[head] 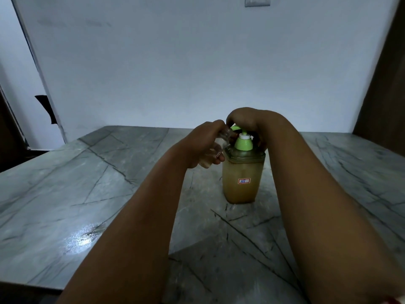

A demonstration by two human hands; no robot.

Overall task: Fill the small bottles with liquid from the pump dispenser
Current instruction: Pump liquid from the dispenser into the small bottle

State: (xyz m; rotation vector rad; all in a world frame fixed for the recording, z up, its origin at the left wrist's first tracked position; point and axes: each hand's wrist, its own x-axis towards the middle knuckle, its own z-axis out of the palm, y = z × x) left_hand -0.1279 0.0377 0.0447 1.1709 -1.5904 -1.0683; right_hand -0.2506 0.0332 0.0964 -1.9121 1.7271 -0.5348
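Head view first, and the only one: the pump dispenser (242,178) stands upright on the grey marbled bench (98,183), a squat clear tub nearly full of amber liquid with a small red-bordered label on its front. Its green pump head (242,142) rises from the lid. The right hand (252,126) is curled over the top of the pump, fingers bent down around the nozzle end; whether it is pressing cannot be told. The left hand (203,145) grips a small bottle (215,149) of clear material, tilted, its mouth brought up just beside the spout and its base pointing down towards the bench. A little pale liquid seems to sit in its lower end.

Judging by the fill level, the dispenser is heavy and steady enough to take a downward push without a hand on its body. The small bottle looks light, hard and smooth, likely slippery if liquid runs down it, so a wrap around its middle, as here, suits best, leaving the neck free.
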